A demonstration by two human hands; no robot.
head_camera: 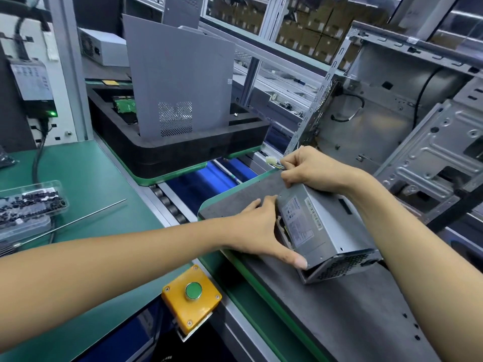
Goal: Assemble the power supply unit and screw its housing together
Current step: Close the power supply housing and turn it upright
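Observation:
A grey metal power supply unit (326, 228) lies tilted on a dark grey pallet (339, 309), label side facing left, vent grille toward me. My left hand (261, 231) grips its left side, fingers tucked under the label face, thumb stretched along the lower edge. My right hand (311, 168) sits over the unit's far end and pinches a bundle of wires that ends in a white connector (270, 161). An open silver computer case (392, 113) stands at the right behind the unit.
A black foam tray (183, 152) holding a grey side panel (180, 82) sits on the roller conveyor at the back. Clear boxes of dark screws (31, 205) lie on the green bench at left. A yellow box with a green push button (192, 293) is near the front edge.

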